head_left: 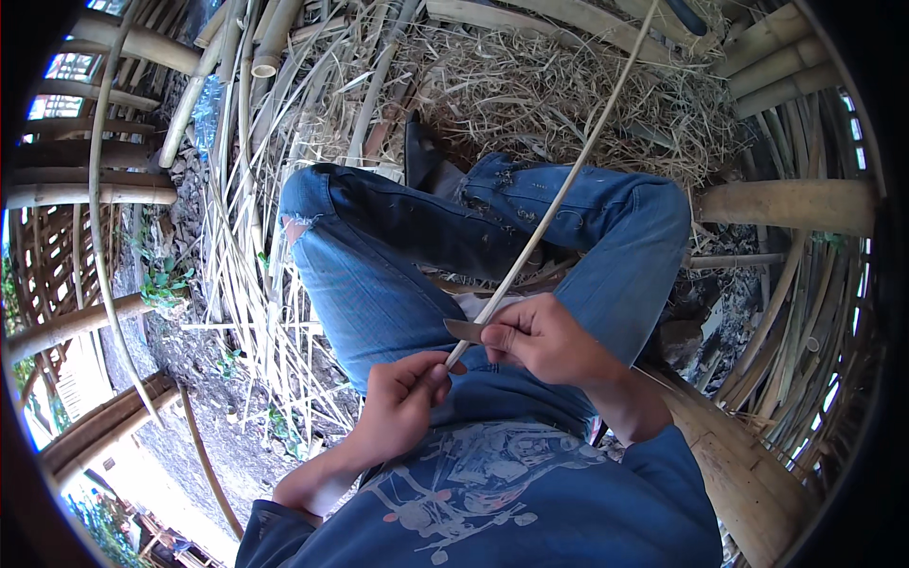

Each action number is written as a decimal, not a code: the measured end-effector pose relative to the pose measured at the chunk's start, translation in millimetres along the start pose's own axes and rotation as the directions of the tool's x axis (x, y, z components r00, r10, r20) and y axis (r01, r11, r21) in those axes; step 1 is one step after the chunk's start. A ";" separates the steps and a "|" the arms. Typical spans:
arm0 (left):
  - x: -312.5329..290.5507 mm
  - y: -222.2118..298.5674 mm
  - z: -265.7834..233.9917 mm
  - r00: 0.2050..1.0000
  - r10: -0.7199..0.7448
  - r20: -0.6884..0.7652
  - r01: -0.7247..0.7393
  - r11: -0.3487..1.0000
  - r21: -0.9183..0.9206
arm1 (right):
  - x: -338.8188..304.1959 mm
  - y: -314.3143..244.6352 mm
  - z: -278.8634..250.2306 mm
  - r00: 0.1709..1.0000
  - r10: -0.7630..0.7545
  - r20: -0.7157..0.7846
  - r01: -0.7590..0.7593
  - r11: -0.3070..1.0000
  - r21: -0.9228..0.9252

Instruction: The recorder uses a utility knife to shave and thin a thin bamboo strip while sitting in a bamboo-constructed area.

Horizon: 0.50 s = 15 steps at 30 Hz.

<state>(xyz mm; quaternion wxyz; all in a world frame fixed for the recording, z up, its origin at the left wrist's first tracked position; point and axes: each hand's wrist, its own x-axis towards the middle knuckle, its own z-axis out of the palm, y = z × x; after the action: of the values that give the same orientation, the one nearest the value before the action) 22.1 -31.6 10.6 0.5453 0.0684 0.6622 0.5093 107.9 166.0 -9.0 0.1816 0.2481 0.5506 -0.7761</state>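
A long, thin bamboo strip [559, 201] slants from my lap up toward the far right, beyond my crossed legs in blue jeans. My left hand [405, 394] pinches its near end between thumb and fingers. Close by, my right hand [542, 339] is closed around a knife, its fingers hiding the handle. The short, dark knife blade [464, 330] lies across the strip just beyond my left fingertips and seems to touch it. Whether the right fingers also press on the strip is hard to tell.
Heaped bamboo shavings [530, 95] cover the ground ahead. Split bamboo strips [248, 246] lie loose on my left. Thick bamboo poles [791, 207] stand close on the right, and another pole [724, 464] runs beside my right arm. A dark curved object [686, 16] shows at the far edge.
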 end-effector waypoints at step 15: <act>-3.2 -1.3 -8.8 0.981 -0.171 0.096 0.177 0.983 -0.056 | -14.7 -9.7 -35.7 0.974 -0.139 -0.181 0.170 0.970 0.171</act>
<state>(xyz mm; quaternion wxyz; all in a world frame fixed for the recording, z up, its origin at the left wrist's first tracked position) 17.0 -39.5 10.7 0.6192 0.0157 0.6235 0.4771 121.0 203.0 -2.7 0.0494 0.2847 0.5070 -0.8121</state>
